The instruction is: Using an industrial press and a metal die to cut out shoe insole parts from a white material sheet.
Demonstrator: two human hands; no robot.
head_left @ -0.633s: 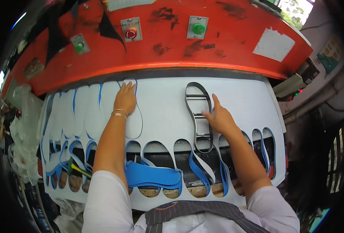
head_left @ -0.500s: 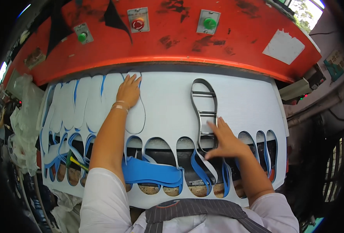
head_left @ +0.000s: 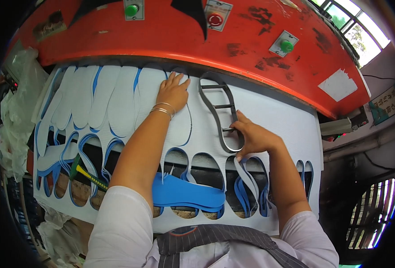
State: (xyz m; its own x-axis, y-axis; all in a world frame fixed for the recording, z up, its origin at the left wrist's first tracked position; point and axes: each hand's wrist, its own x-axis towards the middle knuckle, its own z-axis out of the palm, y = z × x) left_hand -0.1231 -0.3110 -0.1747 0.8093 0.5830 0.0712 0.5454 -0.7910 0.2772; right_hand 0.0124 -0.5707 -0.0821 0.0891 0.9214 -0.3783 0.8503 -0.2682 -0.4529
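My left hand [head_left: 174, 92] lies flat with its fingers spread on the white ribbed sheet [head_left: 273, 127], near its far edge. Beneath it is a sole-shaped outline cut in the sheet. To the right of that hand, a dark metal sole-shaped cutting die [head_left: 224, 106] with crossbars rests on the sheet. My right hand [head_left: 256, 134] grips the die's near right side, fingers along its edge and thumb by its rounded near end. Several cut soles [head_left: 103, 96] with blue undersides fill the sheet's left part. A stack of blue soles [head_left: 186, 193] lies nearer me.
Beyond the sheet stands a red machine front [head_left: 246, 49] with green buttons [head_left: 286, 46] and a red button [head_left: 215, 19]. A hammer-like tool with a yellow-and-black handle [head_left: 90, 177] lies at left over the cut-out holes. Clear plastic bags [head_left: 16, 111] hang at far left.
The cutting die has slid left, closer to my left hand, and my right hand has closed on its near end. The whole view has also turned. My left hand stays flat on the sheet.
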